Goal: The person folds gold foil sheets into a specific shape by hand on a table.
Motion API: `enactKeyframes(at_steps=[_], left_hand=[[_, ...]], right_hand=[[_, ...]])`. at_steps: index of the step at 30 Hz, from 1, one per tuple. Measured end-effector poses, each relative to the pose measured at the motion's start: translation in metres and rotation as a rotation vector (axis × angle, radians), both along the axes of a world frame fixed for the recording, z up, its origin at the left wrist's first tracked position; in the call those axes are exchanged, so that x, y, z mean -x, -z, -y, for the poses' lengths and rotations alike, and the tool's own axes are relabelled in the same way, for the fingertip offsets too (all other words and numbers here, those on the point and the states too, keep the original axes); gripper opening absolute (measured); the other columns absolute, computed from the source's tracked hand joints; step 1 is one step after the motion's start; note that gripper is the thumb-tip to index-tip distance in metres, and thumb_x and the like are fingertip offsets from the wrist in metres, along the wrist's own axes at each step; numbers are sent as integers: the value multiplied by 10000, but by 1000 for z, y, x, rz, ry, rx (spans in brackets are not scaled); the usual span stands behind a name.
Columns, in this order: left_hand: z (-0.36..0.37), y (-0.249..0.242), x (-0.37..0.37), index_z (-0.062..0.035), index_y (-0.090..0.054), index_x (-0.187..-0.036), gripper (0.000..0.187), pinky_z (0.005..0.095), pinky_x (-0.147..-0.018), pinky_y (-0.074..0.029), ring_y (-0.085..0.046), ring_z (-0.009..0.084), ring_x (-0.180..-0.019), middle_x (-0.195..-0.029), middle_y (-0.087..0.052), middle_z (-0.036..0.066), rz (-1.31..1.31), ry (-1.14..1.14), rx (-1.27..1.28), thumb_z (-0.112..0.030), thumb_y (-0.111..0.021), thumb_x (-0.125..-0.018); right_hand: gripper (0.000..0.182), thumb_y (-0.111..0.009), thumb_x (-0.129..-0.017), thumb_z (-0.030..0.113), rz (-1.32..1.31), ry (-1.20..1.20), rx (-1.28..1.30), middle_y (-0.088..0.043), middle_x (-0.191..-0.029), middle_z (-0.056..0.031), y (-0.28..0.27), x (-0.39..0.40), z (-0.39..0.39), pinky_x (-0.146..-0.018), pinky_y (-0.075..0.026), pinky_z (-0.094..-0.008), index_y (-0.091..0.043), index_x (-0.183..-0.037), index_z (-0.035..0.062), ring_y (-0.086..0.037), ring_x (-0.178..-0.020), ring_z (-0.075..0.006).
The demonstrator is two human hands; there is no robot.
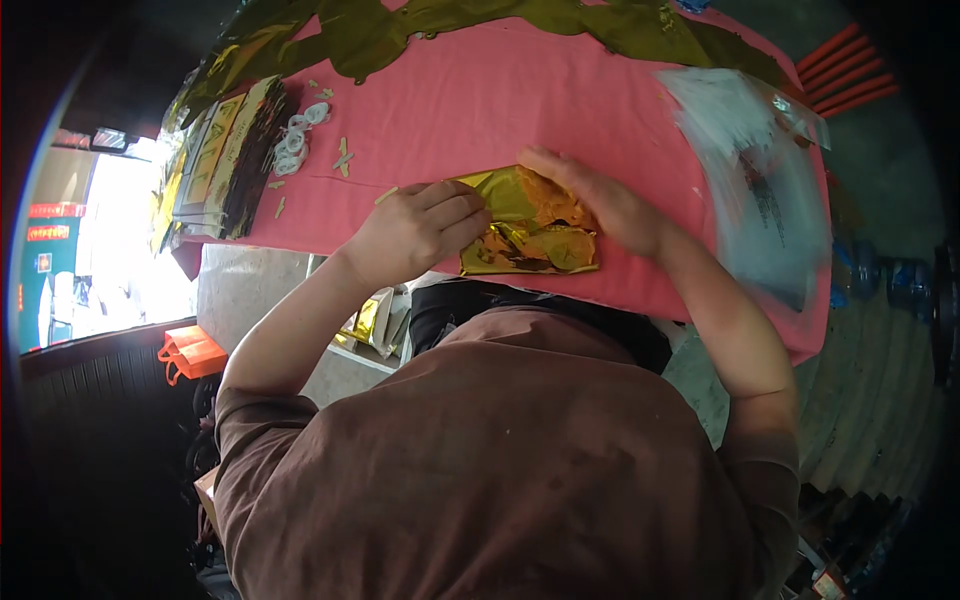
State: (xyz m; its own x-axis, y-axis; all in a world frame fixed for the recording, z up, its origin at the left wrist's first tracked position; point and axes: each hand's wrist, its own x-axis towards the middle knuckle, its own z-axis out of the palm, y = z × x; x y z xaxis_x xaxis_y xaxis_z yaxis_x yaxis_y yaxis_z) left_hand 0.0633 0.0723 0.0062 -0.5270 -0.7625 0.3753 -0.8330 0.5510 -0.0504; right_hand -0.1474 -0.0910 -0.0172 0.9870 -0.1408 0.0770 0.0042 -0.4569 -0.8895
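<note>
A shiny gold foil packet [525, 235] lies on the pink cloth at the table's near edge, its surface reflective and creased. My left hand [418, 228] rests on the packet's left side with its fingers bent together; whatever is under the fingertips is hidden. Along the right side, my right hand [600, 200] lies flat against the packet's edge, fingers stretched out towards the upper left and nothing gripped in them.
Stacked papers [225, 160] stand at the left of the pink table [480, 110], beside white rings [292, 145] and small scraps [343, 158]. Clear plastic bags [755, 180] lie at the right. Gold-green foil [460, 18] borders the far edge. An orange bag [192, 352] is lower left.
</note>
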Motion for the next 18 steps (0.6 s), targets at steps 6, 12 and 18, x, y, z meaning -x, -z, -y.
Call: enactKeyframes(at_steps=[6,12,18], left_hand=[[7,1,0,-22,-632,-921,201,311,-634,-508,-629,220,-742,-820,-629,85,-426,-123,-1,-71,-646,-727],[25,1,2,3,-644,-893,151,223,-557,-431,-590,76,-676,-763,-640,30,-1307,-448,-421,-144,-625,-863],[52,16,16,16,-603,-1018,178,252,-690,-526,-627,118,-790,-914,-661,78,-1973,-194,-606,-114,-553,-908]], right_hand=[[616,-211,-988,425,75,84,-706,-438,-1359,-147,-9,13,21,-1070,-254,-336,-352,-1342,-59,-376,-1289,-219],[365,-526,-927,249,241,206,-863,-578,-1174,-88,-3,11,30,-947,-390,-310,-523,-1210,20,-520,-1100,-160],[243,-618,-871,164,155,433,-1004,-638,-1011,-49,-13,-16,5,-730,-524,-298,-588,-1087,56,-622,-877,-150]])
